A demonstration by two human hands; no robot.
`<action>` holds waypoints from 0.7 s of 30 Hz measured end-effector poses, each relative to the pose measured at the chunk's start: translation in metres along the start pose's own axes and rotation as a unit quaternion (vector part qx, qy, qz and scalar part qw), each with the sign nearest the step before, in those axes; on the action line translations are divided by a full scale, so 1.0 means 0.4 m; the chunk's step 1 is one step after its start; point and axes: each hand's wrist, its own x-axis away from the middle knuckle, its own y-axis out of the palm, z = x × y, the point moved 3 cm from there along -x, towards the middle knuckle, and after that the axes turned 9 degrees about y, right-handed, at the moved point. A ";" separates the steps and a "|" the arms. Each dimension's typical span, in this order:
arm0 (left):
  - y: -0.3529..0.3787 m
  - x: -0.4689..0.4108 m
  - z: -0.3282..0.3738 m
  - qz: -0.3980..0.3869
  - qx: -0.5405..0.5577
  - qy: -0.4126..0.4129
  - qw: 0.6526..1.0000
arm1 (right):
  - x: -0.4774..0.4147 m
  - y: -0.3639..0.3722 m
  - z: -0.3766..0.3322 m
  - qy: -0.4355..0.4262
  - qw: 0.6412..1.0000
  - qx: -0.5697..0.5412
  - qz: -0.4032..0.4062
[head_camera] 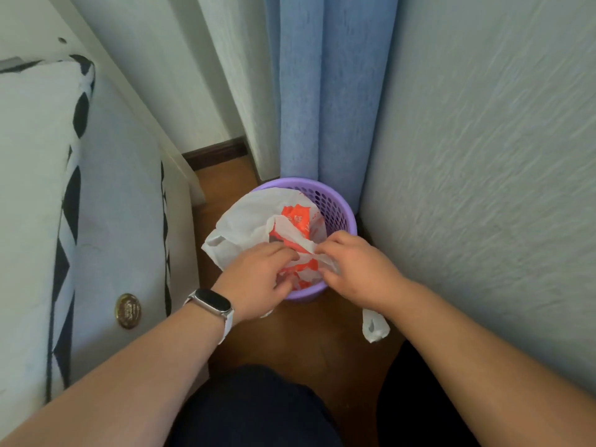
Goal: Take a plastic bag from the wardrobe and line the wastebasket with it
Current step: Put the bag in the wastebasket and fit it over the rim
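Here 2 hands (pixel 258 279) (pixel 354 266) pinch bag (pixel 245 217) edge (above wastebasket (pixel 335 204)).

Materials rundown: the wastebasket (pixel 335 208) is lilac plastic, smooth with a soft sheen, its wall punched with holes. The plastic bag (pixel 245 221) in it is thin crinkly film, milky white with orange print. At 12 o'clock the blue curtain (pixel 322 91) is matt, nubbly cloth. The wall (pixel 483 156) at 3 o'clock looks rough and matt. The floor (pixel 309 333) is brown wood, semi-gloss. At 9 o'clock the mattress (pixel 113 204) is soft fabric with a shiny gold badge (pixel 128 310).
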 end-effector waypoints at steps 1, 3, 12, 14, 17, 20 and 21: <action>0.005 -0.005 -0.009 0.000 -0.015 -0.001 1.000 | -0.006 0.006 0.007 0.012 1.000 0.013 0.000; 0.006 -0.014 -0.033 0.020 -0.036 -0.015 0.999 | -0.020 0.012 0.021 0.030 0.999 0.019 0.007; 0.008 -0.018 -0.135 -0.034 -0.098 -0.065 0.992 | -0.072 -0.018 0.091 0.093 0.990 -0.045 0.092; 0.007 -0.014 -0.145 -0.002 -0.107 -0.083 0.991 | -0.080 -0.031 0.112 0.113 0.986 -0.043 0.111; 0.022 -0.002 -0.133 0.038 -0.113 -0.084 0.989 | -0.081 -0.021 0.119 0.121 0.990 -0.012 0.075; 0.032 0.020 -0.110 0.046 -0.102 -0.032 0.993 | -0.061 -0.015 0.102 0.095 0.995 0.021 0.033; 0.035 0.024 -0.100 0.034 -0.105 -0.008 0.994 | -0.052 -0.019 0.090 0.074 0.996 0.037 0.045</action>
